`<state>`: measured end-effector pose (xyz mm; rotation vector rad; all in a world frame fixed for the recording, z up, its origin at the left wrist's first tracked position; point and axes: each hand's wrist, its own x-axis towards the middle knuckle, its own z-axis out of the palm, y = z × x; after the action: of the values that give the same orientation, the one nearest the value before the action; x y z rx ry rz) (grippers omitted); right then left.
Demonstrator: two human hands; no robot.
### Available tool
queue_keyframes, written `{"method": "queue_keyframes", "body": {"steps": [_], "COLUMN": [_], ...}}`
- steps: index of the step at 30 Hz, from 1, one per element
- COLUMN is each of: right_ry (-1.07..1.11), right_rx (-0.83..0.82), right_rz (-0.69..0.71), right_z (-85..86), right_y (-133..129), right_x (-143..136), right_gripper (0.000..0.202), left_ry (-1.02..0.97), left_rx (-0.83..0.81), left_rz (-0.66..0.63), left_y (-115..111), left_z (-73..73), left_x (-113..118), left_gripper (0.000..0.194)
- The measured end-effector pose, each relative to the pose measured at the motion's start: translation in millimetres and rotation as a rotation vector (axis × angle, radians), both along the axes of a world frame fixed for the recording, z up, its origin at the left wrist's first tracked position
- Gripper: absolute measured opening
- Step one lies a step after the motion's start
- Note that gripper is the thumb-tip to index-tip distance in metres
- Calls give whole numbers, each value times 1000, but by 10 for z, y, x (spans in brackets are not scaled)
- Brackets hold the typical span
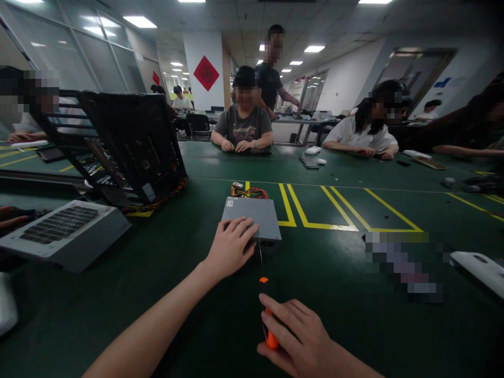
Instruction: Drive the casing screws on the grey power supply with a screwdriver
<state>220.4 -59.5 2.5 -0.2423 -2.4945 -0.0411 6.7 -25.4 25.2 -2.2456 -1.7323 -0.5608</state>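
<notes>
A grey computer power supply (262, 215) lies on the green table, its bundle of coloured cables (254, 192) at the far side. Resting over its near left corner is my left hand (234, 244), fingers on the top face and thumb at the near edge, gripping it. My right hand (297, 333) holds a screwdriver (271, 338) with an orange and black handle between thumb and fingers. The thin shaft points away from me, and its tip reaches the near face of the power supply. Whether the tip sits in a screw cannot be made out.
Left stands a black open computer case (137, 147), with a grey vented metal box (66, 231) nearer me. Yellow tape lines (323, 226) mark the green table (334, 278). A white device (478, 265) lies far right. Several people sit around the table; another person (271, 73) stands behind.
</notes>
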Motion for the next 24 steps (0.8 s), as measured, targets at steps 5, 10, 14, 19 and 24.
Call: {"method": "queue_keyframes", "body": {"steps": [5,10,14,19,24], "right_ry": [58,-115,-100,-40,-202], "right_rx": [-18,-64,-55,-49,-163], "right_rz": [-30,-49,-23,-28,-89], "right_z": [-51,3,-4,-87,-124], "right_y": [-10,-27,-17,-4,-17], "right_x": [-11,-22,-17,-1,6], "right_gripper": [31,36,37,44,48], "left_ry": [8,10,12,13,11], "left_rx": [2,11,19,11,14], "left_rz": [3,4,6,-8,-4], "left_y": [4,2,2,4,8], "left_z": [-7,-4,0,10,-5], "left_x": [4,8,6,0,-2], "left_gripper": [37,36,36,36,37]}}
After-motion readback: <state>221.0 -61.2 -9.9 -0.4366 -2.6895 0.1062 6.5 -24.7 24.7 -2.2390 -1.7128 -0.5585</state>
